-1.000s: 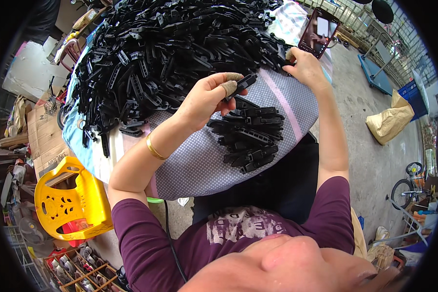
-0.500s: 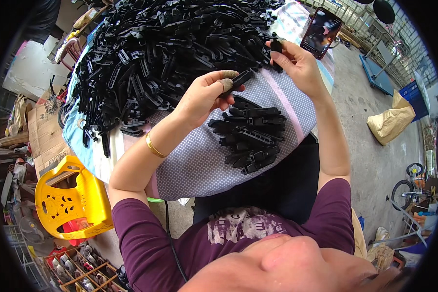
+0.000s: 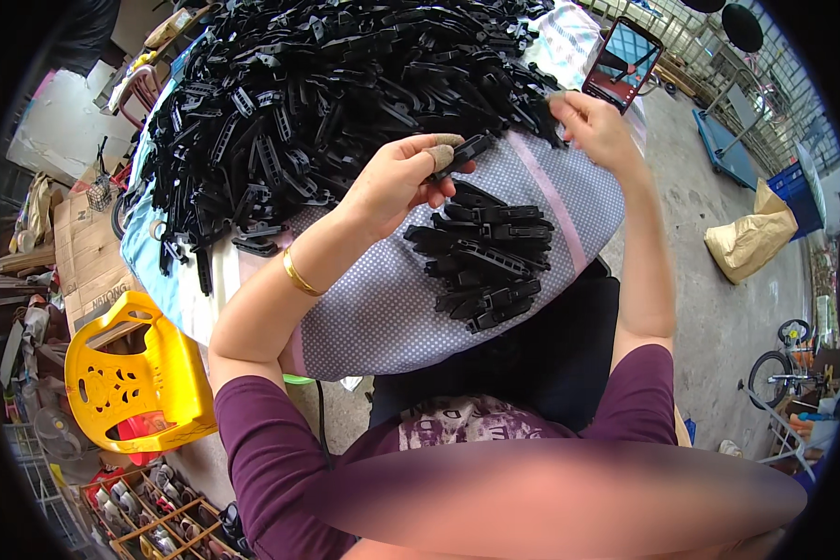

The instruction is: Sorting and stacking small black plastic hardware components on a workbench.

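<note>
My left hand [image 3: 406, 177], with cloth covers on its thumb and a finger, grips a long black plastic part [image 3: 467, 152] between them. To the right, my right hand [image 3: 595, 131] is closed with its fingertips together beside the right edge of a big heap of black plastic parts [image 3: 336, 103]. Whatever its fingertips may hold is too small to make out. Below my left hand, a smaller stack of similar black parts [image 3: 490, 261] lies in rows on the dotted cloth [image 3: 364, 308] covering the table.
A phone with a lit screen [image 3: 623, 63] stands at the table's far right. Beside the table at left is a yellow plastic chair [image 3: 140, 373]. On the right floor are a blue trolley [image 3: 726, 149], a tan sack [image 3: 751, 238] and a small bicycle [image 3: 775, 373].
My right hand has moved slightly right and down, and the black part seen at its fingers no longer shows there. My left hand keeps its part in nearly the same place.
</note>
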{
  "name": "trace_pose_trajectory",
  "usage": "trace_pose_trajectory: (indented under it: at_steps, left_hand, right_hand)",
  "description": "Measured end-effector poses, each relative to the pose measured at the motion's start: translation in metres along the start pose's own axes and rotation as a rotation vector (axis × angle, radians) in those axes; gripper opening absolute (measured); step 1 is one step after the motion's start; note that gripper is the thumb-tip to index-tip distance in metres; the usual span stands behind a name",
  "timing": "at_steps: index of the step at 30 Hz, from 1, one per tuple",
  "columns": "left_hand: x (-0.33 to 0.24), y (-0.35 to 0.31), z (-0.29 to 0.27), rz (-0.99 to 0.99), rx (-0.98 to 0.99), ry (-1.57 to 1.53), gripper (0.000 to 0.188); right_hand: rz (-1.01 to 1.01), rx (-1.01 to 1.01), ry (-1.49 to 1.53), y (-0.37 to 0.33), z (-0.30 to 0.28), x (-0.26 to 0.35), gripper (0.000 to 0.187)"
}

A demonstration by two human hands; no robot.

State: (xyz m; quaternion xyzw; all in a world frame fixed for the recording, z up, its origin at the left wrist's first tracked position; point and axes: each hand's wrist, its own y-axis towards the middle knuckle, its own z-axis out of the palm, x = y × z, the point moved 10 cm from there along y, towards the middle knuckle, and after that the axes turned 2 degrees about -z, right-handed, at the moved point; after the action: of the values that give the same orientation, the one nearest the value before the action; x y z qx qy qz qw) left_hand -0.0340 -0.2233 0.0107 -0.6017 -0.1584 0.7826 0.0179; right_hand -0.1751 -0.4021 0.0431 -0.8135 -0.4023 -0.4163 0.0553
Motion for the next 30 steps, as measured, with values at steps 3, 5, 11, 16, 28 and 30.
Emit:
trace_pose_trajectory:
  at_steps: [3, 5, 11, 16, 28, 30]
  left_hand:
    - [0.0, 0.001, 0.005, 0.004, 0.024, 0.012, 0.032]
    - [0.001, 0.002, 0.005, 0.006, 0.024, -0.012, 0.032]
    - [0.004, 0.003, 0.004, -0.01, 0.015, -0.038, 0.032]
    - [0.002, 0.004, 0.002, -0.013, -0.015, -0.043, 0.032]
    - [0.01, 0.004, 0.006, -0.074, 0.071, -0.152, 0.034]
    - [-0.004, 0.003, 0.008, 0.116, 0.138, 0.003, 0.033]
  right_hand:
    - [-0.385, -0.388, -0.358, 0.003, -0.035, 0.003, 0.026]
    - [-0.315, -0.313, -0.337, 0.008, -0.03, -0.005, 0.029]
    - [-0.446, -0.136, -0.519, 0.011, 0.013, 0.015, 0.036]
    - [-0.246, -0.222, 0.271, 0.005, -0.011, 0.019, 0.03]
    - [-0.422, 0.139, 0.369, -0.042, 0.057, 0.108, 0.025]
    - [-0.508, 0.119, 0.334, -0.041, 0.055, 0.109, 0.028]
